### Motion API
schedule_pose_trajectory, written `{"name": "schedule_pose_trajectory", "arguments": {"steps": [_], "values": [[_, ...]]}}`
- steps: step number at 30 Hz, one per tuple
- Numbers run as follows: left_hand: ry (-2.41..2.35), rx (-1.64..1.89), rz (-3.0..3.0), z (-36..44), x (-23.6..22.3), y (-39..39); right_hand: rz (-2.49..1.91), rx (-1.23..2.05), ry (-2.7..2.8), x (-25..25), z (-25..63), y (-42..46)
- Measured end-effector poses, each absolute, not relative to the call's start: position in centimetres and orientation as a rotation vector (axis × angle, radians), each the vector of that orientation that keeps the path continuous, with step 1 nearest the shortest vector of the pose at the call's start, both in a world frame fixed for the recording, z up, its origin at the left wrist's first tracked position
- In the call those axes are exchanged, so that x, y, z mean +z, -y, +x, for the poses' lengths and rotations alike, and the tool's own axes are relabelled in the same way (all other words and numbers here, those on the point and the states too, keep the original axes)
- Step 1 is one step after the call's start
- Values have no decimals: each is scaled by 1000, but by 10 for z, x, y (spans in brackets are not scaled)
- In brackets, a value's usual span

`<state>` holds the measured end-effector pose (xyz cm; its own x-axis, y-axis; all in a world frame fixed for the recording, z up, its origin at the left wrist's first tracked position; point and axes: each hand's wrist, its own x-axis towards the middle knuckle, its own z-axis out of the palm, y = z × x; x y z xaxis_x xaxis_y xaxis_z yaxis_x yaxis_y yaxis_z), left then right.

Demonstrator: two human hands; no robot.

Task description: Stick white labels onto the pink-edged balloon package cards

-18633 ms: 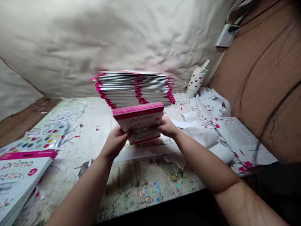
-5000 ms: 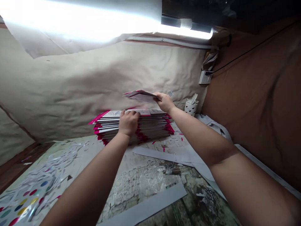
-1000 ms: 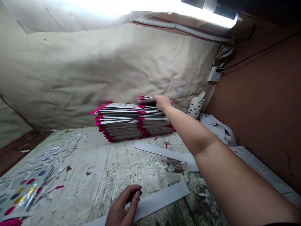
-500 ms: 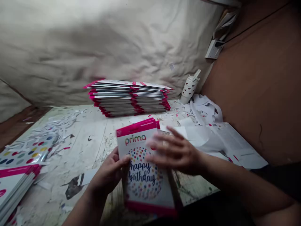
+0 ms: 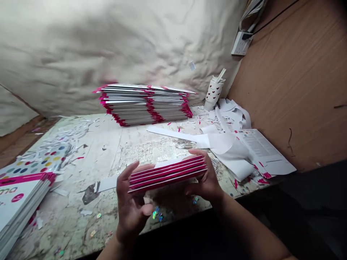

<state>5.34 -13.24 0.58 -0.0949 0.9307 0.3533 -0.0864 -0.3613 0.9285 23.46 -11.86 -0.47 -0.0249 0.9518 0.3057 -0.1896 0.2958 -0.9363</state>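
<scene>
Between my hands I hold a small stack of printed packets [image 5: 168,174], tilted so that its pink and white edges face me. My left hand [image 5: 130,206] is at the left end, fingers along the side and thumb below. Around the right end closes my right hand [image 5: 207,180], its fingertips over the far side and its thumb underneath. The printed fronts are out of sight at this angle. Beneath the stack is the worn, stained table [image 5: 105,213].
A tall pile of similar pink-edged packets [image 5: 146,106] stands against the draped wall. More packets [image 5: 18,202] and a dotted sheet [image 5: 40,159] lie at left. Paper strips [image 5: 225,144], a printed sheet [image 5: 268,151] and a heart-patterned cup [image 5: 214,92] are at right.
The packets, earlier front-side up with "happy birthday" showing, have tipped edge-on towards me. My right hand has moved from over the front to the right end; my left now supports the left end.
</scene>
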Motion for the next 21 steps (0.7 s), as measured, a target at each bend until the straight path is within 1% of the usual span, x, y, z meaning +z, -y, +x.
{"name": "schedule_pose_trajectory", "arguments": {"steps": [3, 6, 8, 11, 14, 17, 19, 21], "values": [[-1080, 1543, 1359, 47, -6, 129, -877, 1078, 1233, -6, 237, 115], [-1211, 1308, 1333, 44, -21, 124, -936, 1238, 1276, -18, 242, 113], [-1198, 1184, 1249, 46, -27, 120, -965, 1337, 1368, -30, 247, 111], [-1151, 1134, 1264, 41, -27, 114, -1006, 1307, 1406, -46, 257, 109], [-1193, 1000, 1642, 7, -25, 107, -1063, 1260, 1251, -46, 278, 102], [-1530, 683, 2136, -40, -36, 106, -1134, 1236, 1039, -31, 300, 91], [-1754, 443, 2286, -59, -50, 110, -1165, 1322, 965, -19, 302, 83], [-1860, 317, 2346, -62, -63, 116, -1130, 1509, 955, -13, 288, 75]]}}
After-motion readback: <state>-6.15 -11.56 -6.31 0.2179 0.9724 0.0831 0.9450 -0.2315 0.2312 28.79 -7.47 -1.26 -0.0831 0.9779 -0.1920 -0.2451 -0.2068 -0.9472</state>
